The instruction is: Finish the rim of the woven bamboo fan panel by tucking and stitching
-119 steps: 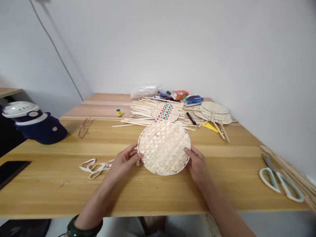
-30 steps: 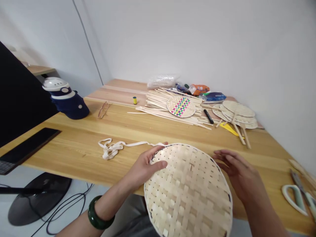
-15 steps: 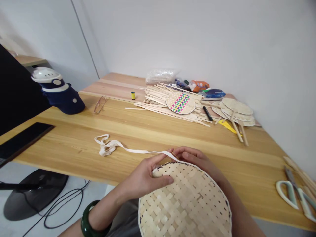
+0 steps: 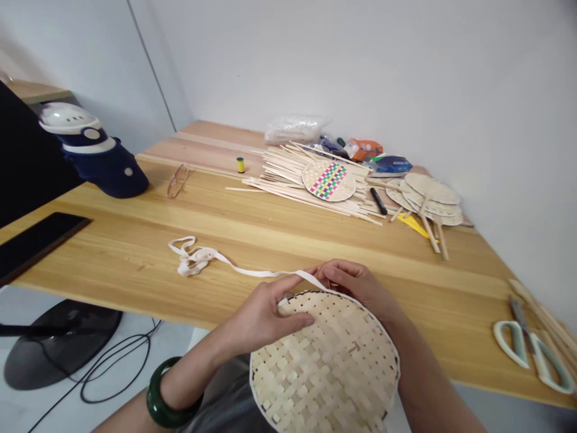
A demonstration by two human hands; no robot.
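Note:
A round woven bamboo fan panel (image 4: 324,361) is tilted toward me at the table's front edge. My left hand (image 4: 270,313) grips its upper left rim, thumb on the woven face and fingers behind. A white cloth strip (image 4: 259,273) comes from a loose heap on the table, passes over the left fingertips and follows the panel's rim. At the top rim, beside the strip, my right hand (image 4: 349,282) has its fingers curled in a pinch. Something thin and orange-brown shows at these fingertips, too small to name. White edging lines much of the rim.
Bamboo strips (image 4: 288,174) lie at the back under a colourful woven disc (image 4: 329,180). Several fans (image 4: 430,195) and a black marker (image 4: 378,201) lie to their right. Scissors (image 4: 527,337) rest at the right edge. A yellow thread spool (image 4: 240,165), glasses (image 4: 178,180) and a blue-and-white device (image 4: 99,150) stand left.
My right hand has closed its fingers into a pinch at the top rim. The panel has shifted slightly left, and the whole view has moved a little.

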